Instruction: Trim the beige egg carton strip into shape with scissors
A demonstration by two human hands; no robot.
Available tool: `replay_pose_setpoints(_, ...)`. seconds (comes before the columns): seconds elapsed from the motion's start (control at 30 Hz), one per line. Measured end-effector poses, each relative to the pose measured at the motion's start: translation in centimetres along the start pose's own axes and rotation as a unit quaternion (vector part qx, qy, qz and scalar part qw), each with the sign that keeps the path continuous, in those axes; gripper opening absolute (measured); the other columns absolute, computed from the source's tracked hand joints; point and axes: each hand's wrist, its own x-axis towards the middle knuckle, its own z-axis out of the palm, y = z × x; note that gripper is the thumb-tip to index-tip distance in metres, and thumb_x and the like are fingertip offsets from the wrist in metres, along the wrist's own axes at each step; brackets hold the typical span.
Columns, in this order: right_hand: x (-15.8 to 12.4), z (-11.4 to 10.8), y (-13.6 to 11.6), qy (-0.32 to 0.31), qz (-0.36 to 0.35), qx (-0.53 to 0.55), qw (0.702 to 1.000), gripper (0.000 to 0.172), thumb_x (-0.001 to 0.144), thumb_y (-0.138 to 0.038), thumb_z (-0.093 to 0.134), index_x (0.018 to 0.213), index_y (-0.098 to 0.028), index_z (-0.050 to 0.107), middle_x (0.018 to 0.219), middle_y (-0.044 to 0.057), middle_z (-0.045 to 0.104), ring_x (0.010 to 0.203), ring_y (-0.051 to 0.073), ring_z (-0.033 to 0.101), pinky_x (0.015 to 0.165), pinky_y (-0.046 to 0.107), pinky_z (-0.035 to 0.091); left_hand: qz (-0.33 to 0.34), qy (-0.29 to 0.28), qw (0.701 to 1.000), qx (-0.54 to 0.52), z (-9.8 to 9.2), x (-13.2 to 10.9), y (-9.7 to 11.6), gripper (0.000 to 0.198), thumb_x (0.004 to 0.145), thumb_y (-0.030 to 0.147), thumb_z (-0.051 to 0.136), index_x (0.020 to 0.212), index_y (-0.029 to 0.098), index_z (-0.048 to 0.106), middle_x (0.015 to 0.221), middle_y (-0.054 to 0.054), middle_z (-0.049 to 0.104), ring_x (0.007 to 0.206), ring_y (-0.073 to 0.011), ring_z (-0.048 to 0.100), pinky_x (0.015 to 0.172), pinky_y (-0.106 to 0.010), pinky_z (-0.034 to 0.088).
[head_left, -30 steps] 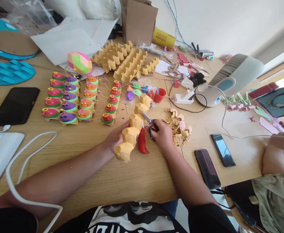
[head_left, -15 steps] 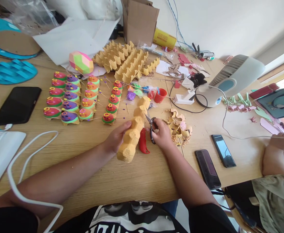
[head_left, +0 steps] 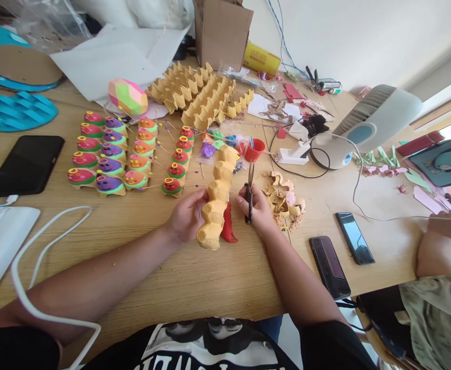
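My left hand point(head_left: 188, 215) is closed on the left side of a yellow egg-carton strip point(head_left: 215, 208), a single row of bumps held bumps-up above the table. In my right hand point(head_left: 259, 208) is a pair of black-handled scissors point(head_left: 249, 192), blades pointing away from me and apart from the strip. Partly hidden behind the strip, a red piece point(head_left: 230, 226) lies on the wood. To the left stand rows of painted carton cups with faces, among them a red row point(head_left: 177, 169) and an orange row point(head_left: 137, 162).
Carton scraps point(head_left: 287, 203) lie right of the scissors. Farther back are uncut egg trays point(head_left: 210, 100), a red cup point(head_left: 254, 150) and a white fan point(head_left: 367, 128). Two phones point(head_left: 328, 267) lie to the right, near another person's hands point(head_left: 447, 226). A black phone point(head_left: 24, 165) is at left.
The strip has turned in my left hand and stands more upright, slightly to the right. The scissors have moved right, away from its edge, and now point straight ahead.
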Motion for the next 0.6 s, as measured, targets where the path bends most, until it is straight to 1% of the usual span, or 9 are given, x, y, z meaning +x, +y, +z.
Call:
replay_pose_setpoints(0.07, 0.0, 0.0, -0.1, -0.011, 0.005, 0.004, 1.0, 0.037, 0.083, -0.05, 0.075, 0.102, -0.024, 0.057, 0.086, -0.001, 0.06, 0.078, 0.016, 0.057, 0.073, 0.03, 0.049, 0.017, 0.001, 1.0, 0.01, 0.2, -0.2, -0.1, 0.035, 0.08, 0.051, 0.083, 0.104, 0.027, 0.076, 0.087, -0.003, 0.076, 0.082, -0.0242, 0.073, 0.067, -0.032, 0.053)
replay_pose_setpoints(0.13, -0.1, 0.1, -0.3, -0.028, 0.017, 0.016, 0.999, 0.041, 0.083, -0.052, 0.076, 0.106, -0.024, 0.057, 0.085, -0.002, 0.059, 0.078, 0.016, 0.057, 0.072, 0.029, 0.049, 0.035, 0.005, 0.999, 0.016, 0.4, -0.3, -0.3, 0.037, 0.076, 0.04, 0.088, 0.108, 0.026, 0.075, 0.092, -0.002, 0.076, 0.082, -0.0213, 0.072, 0.069, -0.03, 0.054)
replay_pose_setpoints(0.2, -0.1, 0.1, -0.5, -0.041, 0.026, 0.044, 0.998, 0.044, 0.081, -0.054, 0.078, 0.105, -0.024, 0.056, 0.085, -0.002, 0.06, 0.078, 0.016, 0.059, 0.072, 0.029, 0.05, 0.042, 0.008, 0.999, 0.019, 0.6, -0.3, -0.4, 0.038, 0.074, 0.029, 0.088, 0.109, 0.025, 0.074, 0.097, -0.003, 0.076, 0.085, -0.0198, 0.072, 0.074, -0.029, 0.055)
replay_pose_setpoints(0.23, -0.1, 0.1, -0.6, -0.051, 0.028, 0.062, 0.996, 0.046, 0.079, -0.056, 0.08, 0.103, -0.025, 0.056, 0.086, -0.001, 0.062, 0.079, 0.016, 0.06, 0.073, 0.03, 0.051, 0.044, 0.009, 0.999, 0.019, 0.6, -0.3, -0.5, 0.039, 0.074, 0.026, 0.087, 0.11, 0.024, 0.074, 0.1, -0.004, 0.076, 0.087, -0.0197, 0.073, 0.077, -0.029, 0.055)
replay_pose_setpoints(0.33, -0.3, 0.1, -1.0, -0.092, 0.034, 0.12, 0.988, 0.052, 0.074, -0.056, 0.087, 0.1, -0.026, 0.053, 0.088, 0.0, 0.066, 0.081, 0.017, 0.064, 0.076, 0.032, 0.054, 0.054, 0.008, 0.998, 0.024, 0.7, -0.3, -0.5, 0.042, 0.076, 0.024, 0.085, 0.115, 0.024, 0.073, 0.11, -0.005, 0.077, 0.094, -0.0204, 0.073, 0.081, -0.03, 0.057)
replay_pose_setpoints(0.43, -0.4, 0.0, -1.4, -0.135, 0.045, 0.151, 0.978, 0.054, 0.071, -0.051, 0.091, 0.099, -0.027, 0.052, 0.086, -0.001, 0.066, 0.075, 0.016, 0.063, 0.071, 0.031, 0.055, 0.075, 0.01, 0.997, 0.034, 0.9, -0.2, -0.6, 0.042, 0.075, 0.022, 0.085, 0.115, 0.024, 0.073, 0.119, -0.006, 0.076, 0.101, -0.021, 0.073, 0.085, -0.031, 0.057)
replay_pose_setpoints(0.53, -0.5, 0.0, -1.5, -0.173, 0.053, 0.158, 0.971, 0.051, 0.07, -0.046, 0.092, 0.098, -0.026, 0.054, 0.082, -0.003, 0.065, 0.071, 0.014, 0.062, 0.067, 0.03, 0.054, 0.101, 0.023, 0.993, 0.048, 1.0, -0.2, -0.7, 0.044, 0.072, 0.021, 0.088, 0.114, 0.024, 0.073, 0.115, -0.005, 0.077, 0.101, -0.0207, 0.073, 0.087, -0.03, 0.058)
replay_pose_setpoints(0.6, -0.6, 0.1, -1.5, -0.183, 0.054, 0.158, 0.969, 0.049, 0.071, -0.044, 0.092, 0.098, -0.026, 0.055, 0.082, -0.003, 0.065, 0.07, 0.014, 0.061, 0.067, 0.029, 0.054, 0.11, 0.017, 0.992, 0.066, 1.1, -0.1, -0.9, 0.045, 0.075, 0.023, 0.088, 0.118, 0.024, 0.072, 0.113, -0.005, 0.077, 0.1, -0.021, 0.073, 0.086, -0.03, 0.059)
